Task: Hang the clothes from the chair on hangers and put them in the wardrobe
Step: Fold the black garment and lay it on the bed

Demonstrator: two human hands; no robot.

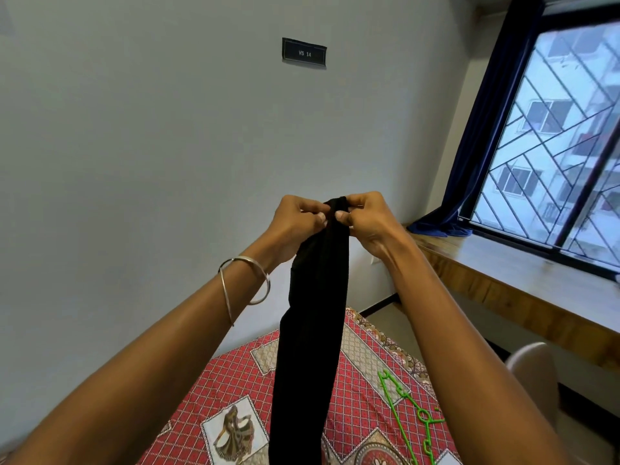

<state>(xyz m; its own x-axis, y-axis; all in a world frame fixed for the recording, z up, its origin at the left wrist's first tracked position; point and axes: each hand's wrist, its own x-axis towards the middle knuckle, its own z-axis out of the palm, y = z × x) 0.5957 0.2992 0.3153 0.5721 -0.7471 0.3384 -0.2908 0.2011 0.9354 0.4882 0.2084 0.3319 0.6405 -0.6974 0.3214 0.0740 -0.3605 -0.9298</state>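
- Head cam view, going left to right: left hand [297,219] pinches the top edge of the black garment [315,313], and a loose bangle [245,283] sits on that wrist. If the bangle slides toward the hand while the cloth gets spread, I'd guess it could snag the fabric.
- Garment is held up in the air in front of the wall, bunched into a narrow strip that hangs down over the bed [235,380]. Both pinches are right next to each other on one small bit of edge, so if either thumb slips the whole thing probably drops in a heap.
- Right hand [364,218] grips the same top edge, fingers curled on it. Can't tell which part of the garment that is, so it could go on the hanger crooked.
- Green hanger [407,412] lies near the bed's right edge, well apart from both hands. Grabbing it means letting go with one hand, and it could get knocked off the bed.
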